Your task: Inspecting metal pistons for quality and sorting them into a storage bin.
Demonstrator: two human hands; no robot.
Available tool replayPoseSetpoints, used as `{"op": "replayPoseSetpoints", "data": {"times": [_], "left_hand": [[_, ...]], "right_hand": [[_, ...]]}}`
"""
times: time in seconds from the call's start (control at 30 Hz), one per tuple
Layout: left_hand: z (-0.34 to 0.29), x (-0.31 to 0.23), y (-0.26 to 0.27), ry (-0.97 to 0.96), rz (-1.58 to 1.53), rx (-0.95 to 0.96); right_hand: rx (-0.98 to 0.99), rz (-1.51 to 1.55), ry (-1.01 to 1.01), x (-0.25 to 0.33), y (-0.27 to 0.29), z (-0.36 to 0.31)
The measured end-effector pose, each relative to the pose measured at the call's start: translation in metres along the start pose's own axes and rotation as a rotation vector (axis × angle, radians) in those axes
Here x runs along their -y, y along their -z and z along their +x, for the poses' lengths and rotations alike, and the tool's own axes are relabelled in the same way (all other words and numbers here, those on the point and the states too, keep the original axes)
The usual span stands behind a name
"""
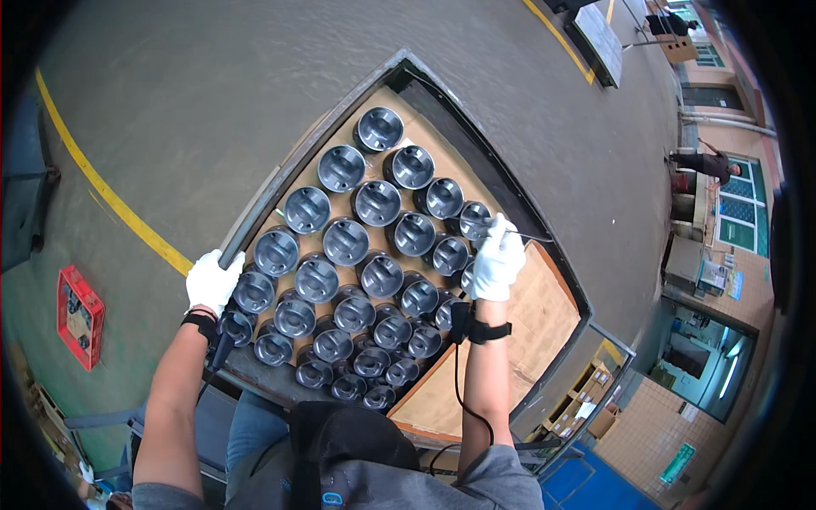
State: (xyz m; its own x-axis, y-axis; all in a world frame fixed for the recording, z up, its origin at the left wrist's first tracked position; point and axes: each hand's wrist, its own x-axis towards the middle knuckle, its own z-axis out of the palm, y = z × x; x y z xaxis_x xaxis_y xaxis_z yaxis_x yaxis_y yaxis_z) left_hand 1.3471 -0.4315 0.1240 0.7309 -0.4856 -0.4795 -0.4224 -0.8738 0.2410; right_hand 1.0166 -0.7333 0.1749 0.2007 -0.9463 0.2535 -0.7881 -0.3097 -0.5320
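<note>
Rows of dark grey metal pistons (376, 202) stand hollow side up on brown cardboard (348, 280) inside a metal bin (297, 156). My left hand (212, 280), in a white glove, is closed over the bin's left rim, beside the nearest pistons of the left row. Over the right-hand row is my right hand (498, 263), also white-gloved, with its fingers closed around a thin metal rod (534, 236). The rod sticks out to the right of the fist toward the bin's right wall; its left part passes over a piston. The fist partly hides the pistons beneath it.
A flat brown board (518, 331) lies in the bin's right part. On the floor at left is a red crate (80, 318) with parts in it. A yellow line (110, 197) crosses the floor. At far right, a person (705, 164) stands near a building; a metal table (595, 42) stands beyond.
</note>
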Motion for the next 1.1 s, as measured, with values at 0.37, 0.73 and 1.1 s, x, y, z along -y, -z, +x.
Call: {"op": "replayPoseSetpoints", "data": {"times": [0.37, 0.73, 1.1], "left_hand": [[-0.002, 0.002, 0.001, 0.014, -0.015, 0.01], [0.0, 0.002, -0.001, 0.007, 0.005, 0.031], [0.0, 0.004, -0.005, -0.013, 0.012, 0.012]], "right_hand": [[0.112, 0.364, -0.166, 0.028, -0.002, -0.039], [0.118, 0.23, -0.094, 0.014, -0.015, -0.063], [0.146, 0.208, -0.159, 0.021, -0.004, -0.105]]}}
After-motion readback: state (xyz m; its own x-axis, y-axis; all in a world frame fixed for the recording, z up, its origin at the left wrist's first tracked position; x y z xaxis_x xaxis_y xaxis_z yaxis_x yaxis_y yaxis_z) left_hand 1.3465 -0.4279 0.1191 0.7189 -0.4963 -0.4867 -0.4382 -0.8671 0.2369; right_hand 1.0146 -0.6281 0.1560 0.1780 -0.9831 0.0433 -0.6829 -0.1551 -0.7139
